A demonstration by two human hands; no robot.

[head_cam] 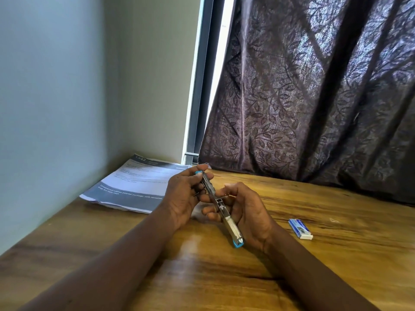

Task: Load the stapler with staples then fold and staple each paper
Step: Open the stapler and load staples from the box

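Table (336,254): wooden, set against the wall and a curtain.

Papers (134,187): a flat stack at the far left corner, beyond your left hand and apart from it. None looks folded yet.

Left hand (182,198): raised above the table, fingers curled round the far half of the stapler, with the fingertips at its blue far tip.

Right hand (247,212): also raised, fingers curled under and round the near half, thumb up beside the hinge. I cannot tell whether thumb and forefinger pinch a strip of staples.

Stapler (226,217): swung fully open and held between both hands, clear of the table. Its long axis runs from far-left to near-right, with the blue near end by your right wrist. The channel faces up; I cannot tell whether the pale band in it is staples.

Box (300,228): small, blue and white, on the table to the right of your right hand and not touching it. Your right hand is the nearer, so in my judgement any further reach for staples falls to it while the left steadies the stapler. Loading appears unfinished.
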